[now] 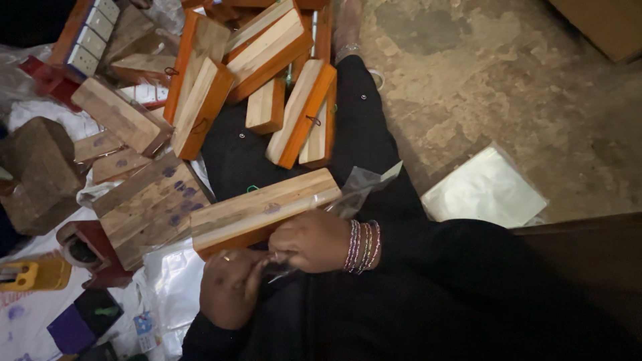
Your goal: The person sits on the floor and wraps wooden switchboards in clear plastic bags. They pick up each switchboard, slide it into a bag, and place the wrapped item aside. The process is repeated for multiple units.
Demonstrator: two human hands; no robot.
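A long wooden block (264, 208) with an orange painted side lies across my lap, partly inside a clear plastic bag (361, 187). My right hand (311, 239), with several bangles at the wrist, grips the near edge of the block and the bag. My left hand (231, 287) sits just below it, fingers closed on the bag's plastic at the block's near end.
A heap of similar orange-sided wooden blocks (301, 110) lies ahead on my dark garment. More blocks (147, 207) rest on white sheeting to the left, with a yellow tape dispenser (33, 274). A stack of clear bags (485, 190) lies on the concrete floor at right.
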